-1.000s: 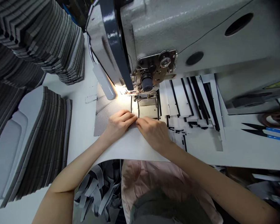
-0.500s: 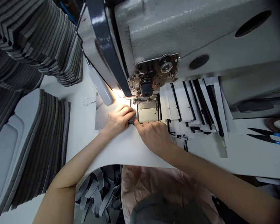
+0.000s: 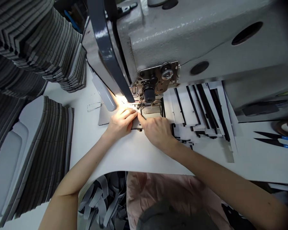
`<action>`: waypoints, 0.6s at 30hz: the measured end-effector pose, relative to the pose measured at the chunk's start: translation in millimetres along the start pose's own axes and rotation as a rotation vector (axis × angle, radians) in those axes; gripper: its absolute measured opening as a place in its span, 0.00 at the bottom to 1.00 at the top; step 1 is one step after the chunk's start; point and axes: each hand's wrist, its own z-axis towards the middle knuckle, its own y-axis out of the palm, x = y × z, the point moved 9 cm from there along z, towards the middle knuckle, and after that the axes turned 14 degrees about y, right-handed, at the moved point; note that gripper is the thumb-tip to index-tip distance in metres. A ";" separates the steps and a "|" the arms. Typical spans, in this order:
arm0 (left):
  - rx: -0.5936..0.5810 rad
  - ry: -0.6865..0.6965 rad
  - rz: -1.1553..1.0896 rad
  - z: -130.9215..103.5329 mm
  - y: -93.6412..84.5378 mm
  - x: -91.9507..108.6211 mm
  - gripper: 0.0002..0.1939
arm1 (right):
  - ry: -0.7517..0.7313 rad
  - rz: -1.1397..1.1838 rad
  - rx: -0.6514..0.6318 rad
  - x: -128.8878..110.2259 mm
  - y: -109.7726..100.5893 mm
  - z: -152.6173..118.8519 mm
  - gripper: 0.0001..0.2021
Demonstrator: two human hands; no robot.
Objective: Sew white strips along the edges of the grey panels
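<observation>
A sewing machine (image 3: 196,41) stands over a white table (image 3: 124,153), its lamp lighting the needle area. Beneath the needle area lies a light grey fabric piece (image 3: 104,115). My left hand (image 3: 121,121) rests on this fabric just left of the presser foot, fingers together and bent. My right hand (image 3: 157,129) is closed, its index finger and thumb at the fabric's edge in front of the foot. The fingertips of both hands nearly meet. What lies under my palms is hidden.
Tall stacks of grey padded pieces (image 3: 45,147) fill the left side. White strips with black edges (image 3: 194,108) lie right of the needle. Blue-handled scissors (image 3: 276,140) sit at far right. Grey straps (image 3: 103,195) hang below the table edge.
The fabric and both hands have shifted slightly away from me, toward the machine. My right index finger now points closer to the foot. The camera view has tilted a little.
</observation>
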 end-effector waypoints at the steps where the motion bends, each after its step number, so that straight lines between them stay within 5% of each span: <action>1: 0.005 0.004 0.000 -1.3 0.4 -1.6 0.17 | 0.001 -0.003 0.001 0.5 0.3 1.5 0.30; 9: 0.022 -0.063 0.026 -6.2 13.8 -28.7 0.15 | -0.018 0.019 0.009 0.9 4.6 -0.6 0.27; 18: 0.042 -0.101 0.075 -5.3 16.2 -32.8 0.15 | -0.028 0.022 0.045 0.1 7.1 -4.0 0.25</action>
